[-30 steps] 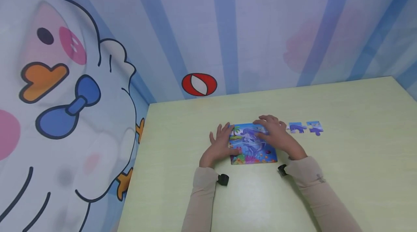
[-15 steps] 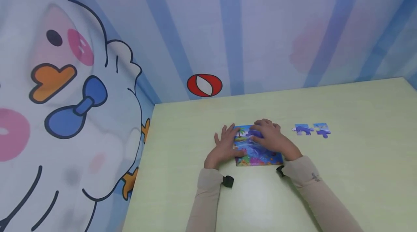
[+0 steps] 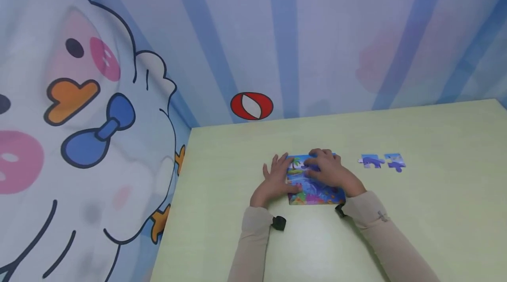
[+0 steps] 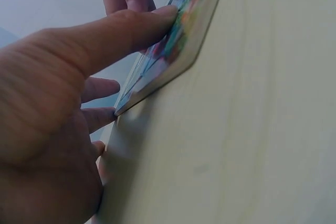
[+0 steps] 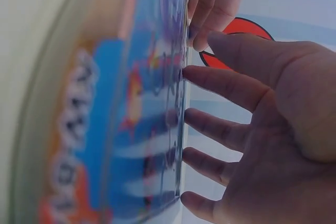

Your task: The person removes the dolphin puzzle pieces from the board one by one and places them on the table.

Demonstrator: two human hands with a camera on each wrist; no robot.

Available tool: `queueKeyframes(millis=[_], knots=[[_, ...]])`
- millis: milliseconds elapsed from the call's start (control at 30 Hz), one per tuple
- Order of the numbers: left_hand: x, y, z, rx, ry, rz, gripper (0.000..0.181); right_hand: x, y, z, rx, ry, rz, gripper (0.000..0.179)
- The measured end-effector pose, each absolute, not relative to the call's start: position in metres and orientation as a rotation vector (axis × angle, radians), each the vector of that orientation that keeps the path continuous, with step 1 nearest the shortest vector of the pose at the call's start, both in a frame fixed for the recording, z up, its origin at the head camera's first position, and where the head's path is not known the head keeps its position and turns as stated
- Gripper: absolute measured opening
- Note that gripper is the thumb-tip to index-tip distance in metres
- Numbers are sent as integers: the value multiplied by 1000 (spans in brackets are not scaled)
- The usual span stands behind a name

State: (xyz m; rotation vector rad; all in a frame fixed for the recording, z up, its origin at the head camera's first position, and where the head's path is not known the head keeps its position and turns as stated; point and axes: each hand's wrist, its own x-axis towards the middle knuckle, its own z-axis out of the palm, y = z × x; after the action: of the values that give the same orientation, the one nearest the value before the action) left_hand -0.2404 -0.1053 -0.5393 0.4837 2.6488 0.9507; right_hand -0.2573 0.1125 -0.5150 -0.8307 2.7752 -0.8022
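Note:
A jigsaw puzzle board (image 3: 317, 196) with a sea scene, palm tree and colourful corals lies on the table. My left hand (image 3: 273, 185) rests at its left side, thumb lying over the picture and the other fingers spread along the edge. In the left wrist view, the thumb (image 4: 131, 32) reaches onto the board's face. My right hand (image 3: 332, 170) covers the upper right part of the picture. Its fingertips touch the board's surface in the right wrist view, with the fingers (image 5: 226, 129) spread apart. The picture beneath this hand is hidden.
Two loose jigsaw pieces, one with a purple dolphin part (image 3: 371, 161) and another with sky and purple (image 3: 395, 162), lie right of the board. The pale yellow table (image 3: 222, 163) meets a printed cloth backdrop (image 3: 317, 31) at its back and left.
My right hand has shifted left over the board, and its fingers lie further in on the picture. The left hand keeps its place at the edge. The head view has shifted slightly.

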Motion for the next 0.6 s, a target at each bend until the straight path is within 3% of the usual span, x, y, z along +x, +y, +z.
queueKeyframes(millis=[600], knots=[[-241,-106,-541,489,2673,908,99,-263,98,-518,-733,2815,-877,5]])
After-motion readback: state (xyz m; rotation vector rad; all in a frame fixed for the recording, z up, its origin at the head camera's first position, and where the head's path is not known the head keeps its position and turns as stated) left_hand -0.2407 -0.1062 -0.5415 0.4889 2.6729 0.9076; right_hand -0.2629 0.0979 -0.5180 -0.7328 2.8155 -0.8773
